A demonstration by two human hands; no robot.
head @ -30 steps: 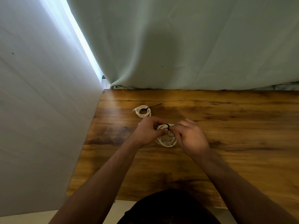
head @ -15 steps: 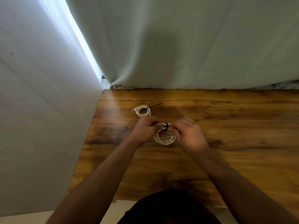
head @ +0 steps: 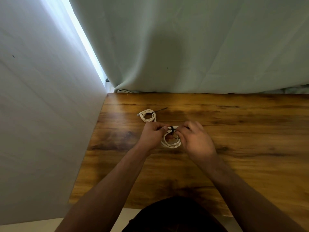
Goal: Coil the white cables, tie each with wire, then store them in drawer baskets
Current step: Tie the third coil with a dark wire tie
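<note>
A coiled white cable (head: pixel 170 143) is held just above the wooden table (head: pixel 234 131), between both hands. A black wire tie (head: pixel 171 129) wraps its top. My left hand (head: pixel 153 135) pinches the coil's top left beside the tie. My right hand (head: pixel 196 139) grips the coil's right side, fingers curled at the tie; a thin black wire loop shows inside the coil. A second white cable coil (head: pixel 148 115) lies farther back on the table, tied with a black wire whose end sticks out to the right.
A grey wall (head: pixel 41 114) borders the table's left edge. A pale green curtain (head: pixel 184 47) hangs behind the far edge. The table's near edge runs just in front of my dark-clothed body. No drawer or basket is in view.
Both hands stay on the coil and shift only slightly; the fingers work the black tie at its top. The far coil has not moved.
</note>
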